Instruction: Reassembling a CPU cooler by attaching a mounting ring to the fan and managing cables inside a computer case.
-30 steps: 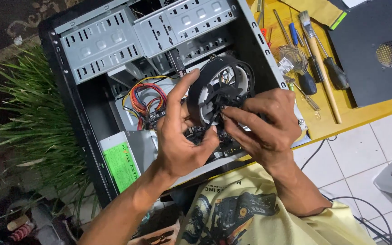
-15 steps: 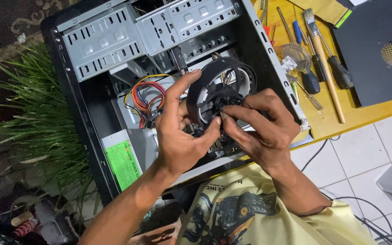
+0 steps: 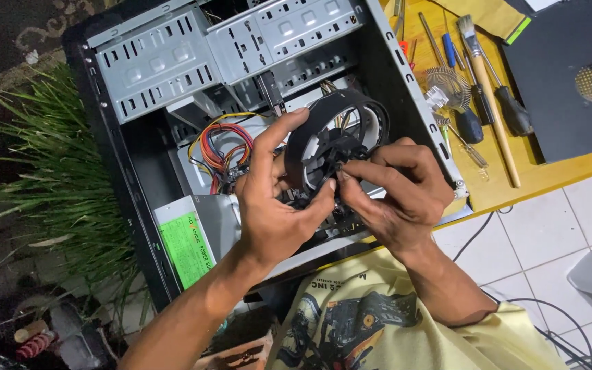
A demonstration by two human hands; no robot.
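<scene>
A round black cooling fan [image 3: 351, 123] is held tilted above the open inside of a black computer case [image 3: 111, 178]. My left hand [image 3: 272, 205] grips the fan's rim, index finger curled over the top and thumb under it. My right hand [image 3: 399, 195] pinches at the fan's hub with fingertips close together. Below the fan lies the board, mostly hidden by both hands. A bundle of red, yellow and orange wires [image 3: 217, 147] sits just left of my left hand.
Grey metal drive bays [image 3: 241, 48] fill the case's top. A power supply with a green label [image 3: 190, 247] lies at the lower left. On the yellow table [image 3: 549, 175]: a brush [image 3: 491, 103], screwdrivers [image 3: 512, 109], a black side panel [image 3: 570, 75]. A green plant [image 3: 42, 178] stands at left.
The view has shifted slightly. Both hands stay on the fan, with my right fingers working a little at its hub.
</scene>
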